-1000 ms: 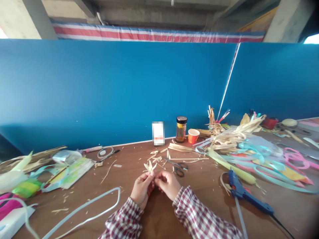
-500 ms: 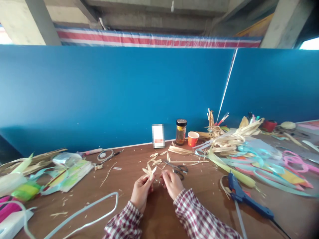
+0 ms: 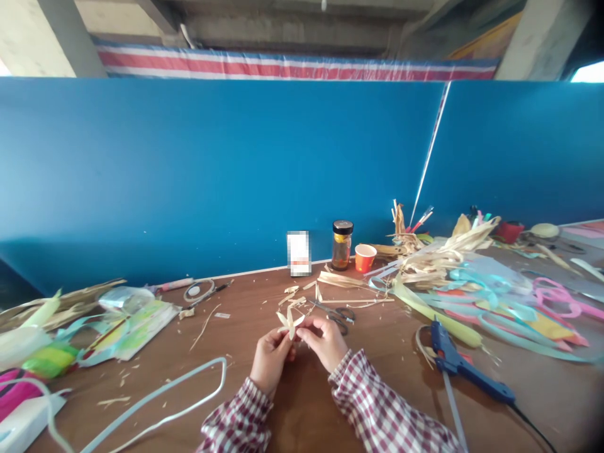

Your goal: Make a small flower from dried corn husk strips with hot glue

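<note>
A small pale flower of pointed husk petals (image 3: 291, 322) stands above the fingertips of my left hand (image 3: 270, 360), which pinches it at its base. My right hand (image 3: 327, 343) has its thumb and forefinger closed on the petal at the flower's right side. Just beyond my right hand, a pair of dark-handled scissors (image 3: 340, 314) lies on the brown table (image 3: 245, 343). Husk scraps (image 3: 295, 301) are strewn behind the flower. The lower fingers of both hands are partly hidden.
A blue glue gun (image 3: 465, 365) with a cord lies at right, near ribbons (image 3: 509, 327) and a dried husk pile (image 3: 438, 251). A lidded jar (image 3: 341, 246) and paper cup (image 3: 365, 258) stand at the back before a blue partition (image 3: 226, 170). White tubing (image 3: 165, 390) loops at left.
My right hand has moved left to the flower and now grips a petal. The flower has turned in my left hand and sits slightly further right. The view has tilted slightly down.
</note>
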